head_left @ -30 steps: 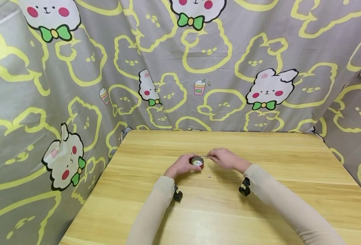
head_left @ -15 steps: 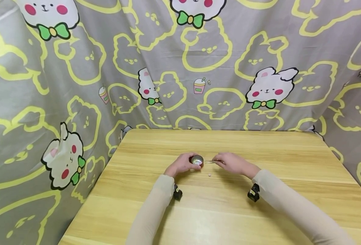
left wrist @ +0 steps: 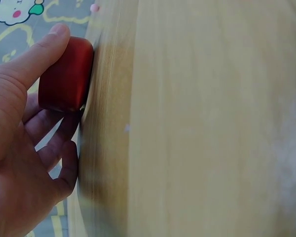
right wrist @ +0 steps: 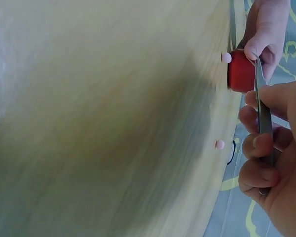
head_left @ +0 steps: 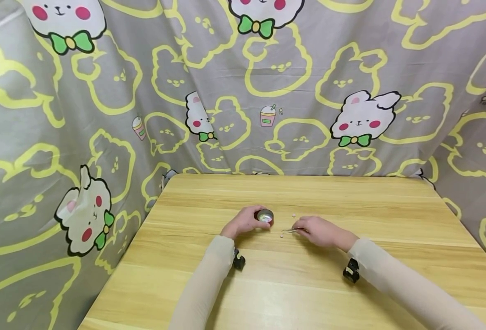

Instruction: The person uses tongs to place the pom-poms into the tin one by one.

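Note:
My left hand [head_left: 243, 221] grips a small round red tin [left wrist: 68, 74], thumb on one side and fingers on the other. Its shiny silvery inside shows in the head view, but its contents are too small to make out. In my right hand [head_left: 319, 230] is a pair of metal tweezers [right wrist: 263, 113], pinched between thumb and fingers and pointing left. Their tips are just above a small pale pink ball [head_left: 281, 236] on the table; whether they touch it I cannot tell. Farther back, right of the tin, lies a second pink ball [head_left: 294, 215].
The wooden table [head_left: 243, 293] spreads out around both hands. A grey patterned curtain [head_left: 234, 68] hangs behind it and along its sides. Black wrist cameras sit on the left cuff [head_left: 238, 260] and the right cuff [head_left: 351, 271].
My right hand has drawn the tweezers from the tin's rim rightward and toward me, to the front ball. The back ball has come into view. My left hand and the tin have stayed put.

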